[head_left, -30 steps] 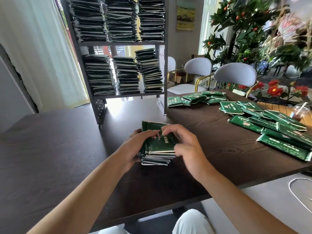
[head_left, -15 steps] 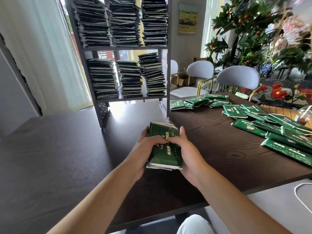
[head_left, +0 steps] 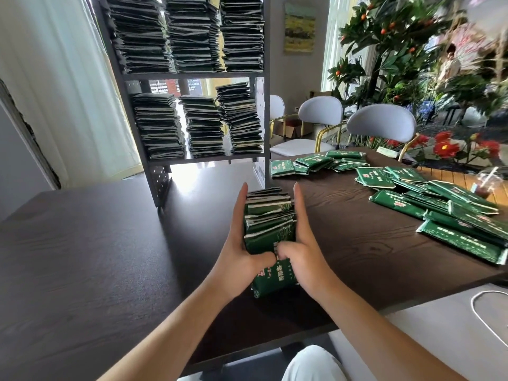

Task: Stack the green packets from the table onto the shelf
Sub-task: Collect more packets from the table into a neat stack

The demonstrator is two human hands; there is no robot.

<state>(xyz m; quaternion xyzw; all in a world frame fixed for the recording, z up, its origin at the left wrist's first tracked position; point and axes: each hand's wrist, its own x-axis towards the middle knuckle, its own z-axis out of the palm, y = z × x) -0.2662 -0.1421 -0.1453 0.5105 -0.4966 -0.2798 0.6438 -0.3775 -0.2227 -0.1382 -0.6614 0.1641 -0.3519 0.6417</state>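
A thick stack of green packets is tipped up off the dark table, edges facing me. My left hand and my right hand clamp it from either side, fingers straight along its flanks, both thumbs bent over the near face. The grey shelf stands just beyond, with tall packet piles on its upper level and three piles on the lower one. More loose green packets lie spread on the table to the right, and a smaller group sits beside the shelf's right post.
Pale chairs stand behind the table on the right, with flowers and plants past them. A plastic cup with a straw sits at the far right edge. A white cable lies on the light surface near my right forearm.
The stack has gone from lying flat under my hands to being raised and tipped on end. Both hands have shifted to its sides and moved it toward the shelf.
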